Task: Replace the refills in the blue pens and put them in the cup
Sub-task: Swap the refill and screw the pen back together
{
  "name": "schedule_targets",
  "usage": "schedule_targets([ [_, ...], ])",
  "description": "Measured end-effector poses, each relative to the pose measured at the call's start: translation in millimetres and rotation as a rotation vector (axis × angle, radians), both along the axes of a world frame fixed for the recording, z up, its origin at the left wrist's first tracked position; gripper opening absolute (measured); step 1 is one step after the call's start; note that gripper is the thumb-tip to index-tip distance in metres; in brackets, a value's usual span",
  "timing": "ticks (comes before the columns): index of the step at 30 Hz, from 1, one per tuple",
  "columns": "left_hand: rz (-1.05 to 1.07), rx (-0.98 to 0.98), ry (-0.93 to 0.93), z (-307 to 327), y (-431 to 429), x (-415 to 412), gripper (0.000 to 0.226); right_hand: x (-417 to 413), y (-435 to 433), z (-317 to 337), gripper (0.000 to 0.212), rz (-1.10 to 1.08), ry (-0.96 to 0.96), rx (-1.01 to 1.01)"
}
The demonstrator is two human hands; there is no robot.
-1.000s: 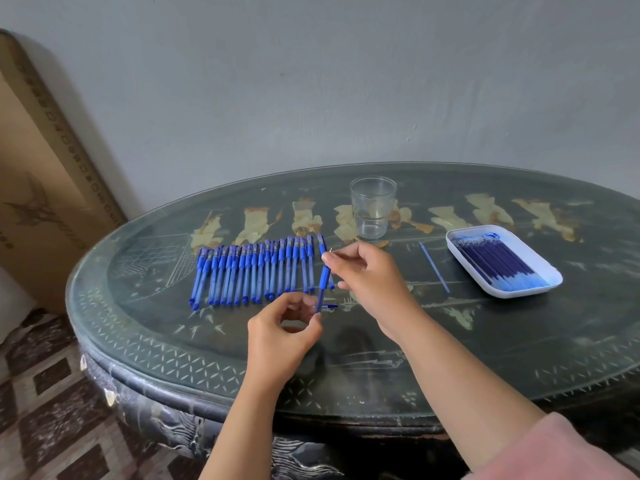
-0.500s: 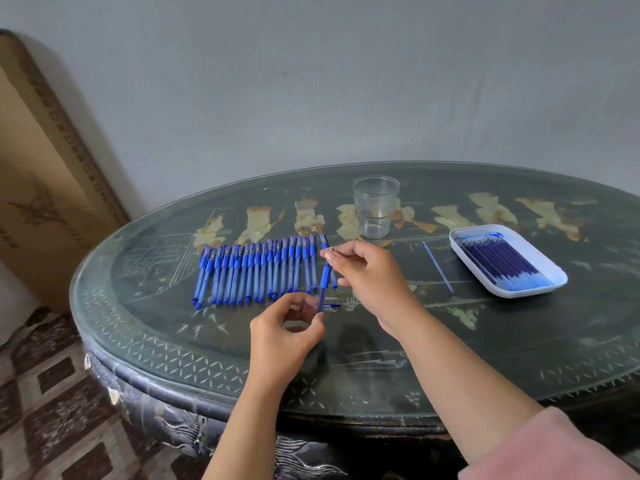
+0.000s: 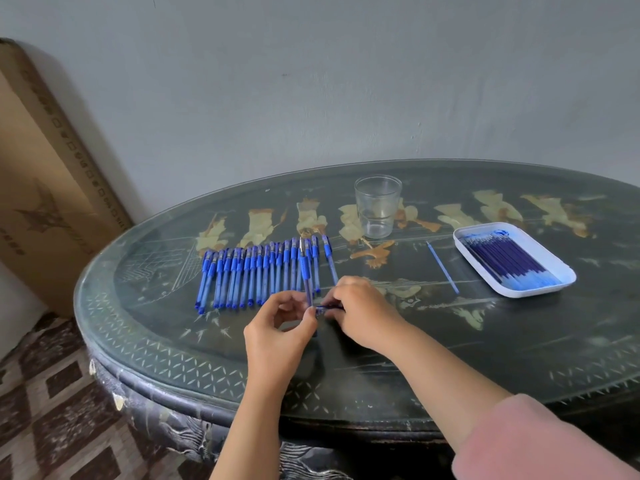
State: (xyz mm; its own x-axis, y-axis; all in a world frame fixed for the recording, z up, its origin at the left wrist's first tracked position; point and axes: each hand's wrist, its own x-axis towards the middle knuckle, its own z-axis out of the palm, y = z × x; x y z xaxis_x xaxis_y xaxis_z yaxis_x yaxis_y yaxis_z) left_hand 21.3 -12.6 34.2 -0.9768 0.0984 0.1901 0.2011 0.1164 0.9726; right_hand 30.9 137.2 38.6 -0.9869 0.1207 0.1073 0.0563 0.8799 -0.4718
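Your left hand (image 3: 277, 330) pinched the blue pen (image 3: 305, 268) near its lower end, beside the pen row (image 3: 249, 271), while your right hand (image 3: 363, 313) pinched a small blue piece (image 3: 323, 308) next to it, well apart from the cup (image 3: 378, 206).

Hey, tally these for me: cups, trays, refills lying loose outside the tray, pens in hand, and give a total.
Glass cup: 1
White tray: 1
Loose refill outside the tray: 1
Pen held by the left hand: 1
Total: 4

Grey wall (image 3: 311, 81), dark oval tbl (image 3: 519, 341)
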Motion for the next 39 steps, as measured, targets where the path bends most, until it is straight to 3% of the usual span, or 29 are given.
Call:
schedule_targets([
  [4,-0.047,0.013,-0.007,0,0,1,0.019,3,9,5,0.031,-0.141,0.061,-0.198],
  [8,-0.076,0.010,-0.020,-2,1,-1,0.018,12,21,35,0.029,-0.258,0.208,-0.650],
  [11,-0.091,0.016,-0.003,-3,1,-1,0.017,17,18,62,0.019,-0.199,0.297,-1.018],
  [14,-0.111,0.007,0.012,-3,1,0,0.016,14,11,77,0.018,-0.109,0.334,-1.151],
  [29,-0.156,0.003,0.014,-4,-1,-1,0.015,8,2,78,0.024,-0.012,0.191,-0.841],
  [39,-0.166,0.038,-0.047,-7,-3,-4,0.017,1,-4,71,0.020,-0.040,0.172,-0.744],
])
